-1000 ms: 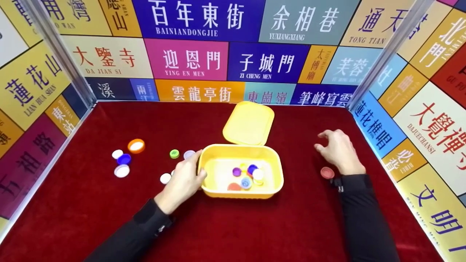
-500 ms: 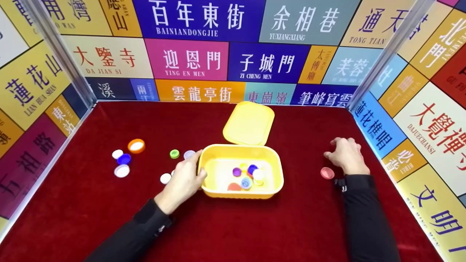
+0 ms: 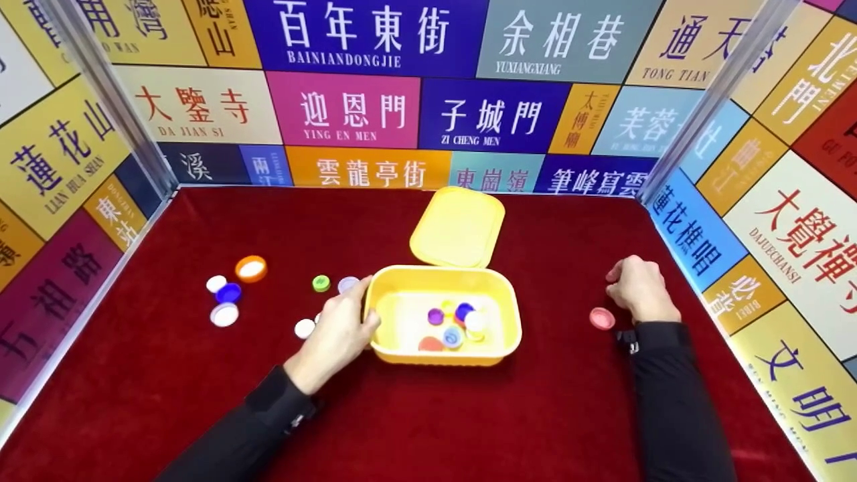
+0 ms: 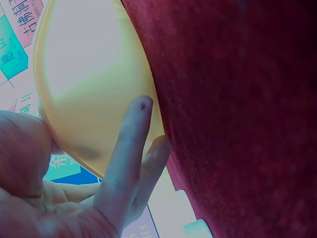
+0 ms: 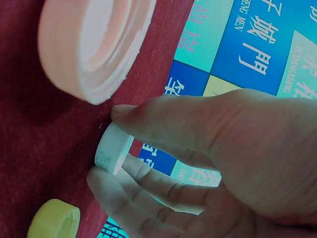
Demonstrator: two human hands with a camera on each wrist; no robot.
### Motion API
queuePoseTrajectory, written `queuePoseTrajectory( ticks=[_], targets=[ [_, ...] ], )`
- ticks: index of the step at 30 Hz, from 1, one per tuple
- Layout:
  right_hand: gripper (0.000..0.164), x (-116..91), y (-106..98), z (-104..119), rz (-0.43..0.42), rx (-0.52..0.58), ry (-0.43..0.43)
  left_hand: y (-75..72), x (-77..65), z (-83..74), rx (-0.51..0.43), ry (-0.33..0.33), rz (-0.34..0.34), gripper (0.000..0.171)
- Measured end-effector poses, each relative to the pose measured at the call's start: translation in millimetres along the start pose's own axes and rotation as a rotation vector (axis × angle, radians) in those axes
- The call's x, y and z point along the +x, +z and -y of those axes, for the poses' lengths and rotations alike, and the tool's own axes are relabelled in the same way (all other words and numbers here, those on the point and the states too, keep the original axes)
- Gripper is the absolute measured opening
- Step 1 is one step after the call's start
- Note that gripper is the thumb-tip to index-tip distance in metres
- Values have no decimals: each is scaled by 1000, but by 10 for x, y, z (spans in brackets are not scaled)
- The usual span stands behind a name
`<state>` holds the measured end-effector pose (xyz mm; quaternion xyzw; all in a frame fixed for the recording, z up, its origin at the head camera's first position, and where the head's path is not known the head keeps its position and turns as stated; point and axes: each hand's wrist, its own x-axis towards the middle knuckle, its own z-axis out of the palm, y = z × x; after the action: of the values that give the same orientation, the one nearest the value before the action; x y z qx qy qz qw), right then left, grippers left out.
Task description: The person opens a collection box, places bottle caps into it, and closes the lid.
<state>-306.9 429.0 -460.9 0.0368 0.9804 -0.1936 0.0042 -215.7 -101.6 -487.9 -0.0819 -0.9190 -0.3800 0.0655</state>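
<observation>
My left hand point(image 3: 335, 338) grips the left wall of a yellow plastic box point(image 3: 395, 356), thumb at the rim and fingers against the outside, as the left wrist view shows. Several coloured bottle caps lie in the box, among them a purple cap point(image 3: 436, 316) and a light blue one point(image 3: 452, 337). Over at the right, my right hand point(image 3: 641, 292) pinches a small white bottle cap point(image 5: 113, 148) between thumb and fingertips, low over the red cloth. Beside it lie a pink-red cap point(image 3: 602, 318) and a yellow cap point(image 5: 55, 220); the hand hides the yellow one from the head view.
Behind the box lies its yellow lid point(image 3: 458, 227). To the left on the red cloth point(image 3: 428, 422) are an orange cap point(image 3: 251, 268), a blue cap point(image 3: 228, 292), a green cap point(image 3: 321, 283) and several white ones. Printed panels wall in the back and sides.
My right hand has moved right and slightly nearer, past the pink-red cap, and its thumb and fingers have drawn together. The left hand and the box have stayed put.
</observation>
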Motion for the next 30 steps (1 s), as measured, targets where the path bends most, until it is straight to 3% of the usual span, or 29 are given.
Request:
queuePoseTrajectory(
  ticks=[5,13,23,30],
  targets=[
    [10,8,18,24,-39,-10,-21,-1,-4,3,0,-6,1,65],
    [19,-21,16,242,-107,67,-110,-3,-4,-5,0,-10,6,66],
    [20,-226,-11,982,-154,144,-293,-7,-2,-10,0,-16,8,66],
    [14,-464,185,1493,-172,246,-501,-2,1,-3,-2,-1,6,66]
  ],
)
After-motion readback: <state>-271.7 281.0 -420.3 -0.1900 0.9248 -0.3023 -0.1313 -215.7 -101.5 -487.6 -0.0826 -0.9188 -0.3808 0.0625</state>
